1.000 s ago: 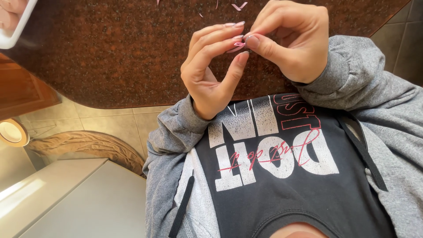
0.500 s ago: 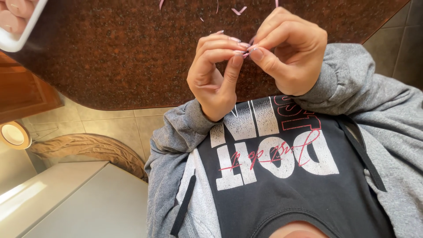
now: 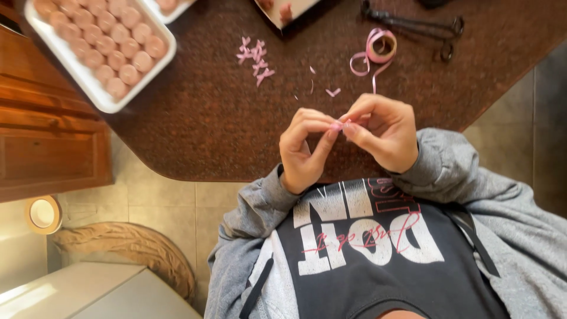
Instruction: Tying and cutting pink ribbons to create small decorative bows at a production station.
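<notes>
Above the dark table (image 3: 207,130), both hands (image 3: 304,150) (image 3: 381,133) pinch a tiny pink ribbon piece (image 3: 341,124); its direction is too small to tell.

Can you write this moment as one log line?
left hand + right hand: pinching tiny pink ribbon piece | above brown table | finished bows beyond

I sit at a dark, speckled brown stone counter (image 3: 195,118) with a rounded corner, its surface running off to the far side and to my right. On my left stands a wooden cabinet (image 3: 50,147) with panelled drawer fronts in a warm reddish brown. The floor (image 3: 177,207) below is laid with pale grey-beige tiles, and more of them show at the far right past the counter's edge. Near my left, soft daylight falls on a white, smooth-topped unit (image 3: 88,292).
</notes>
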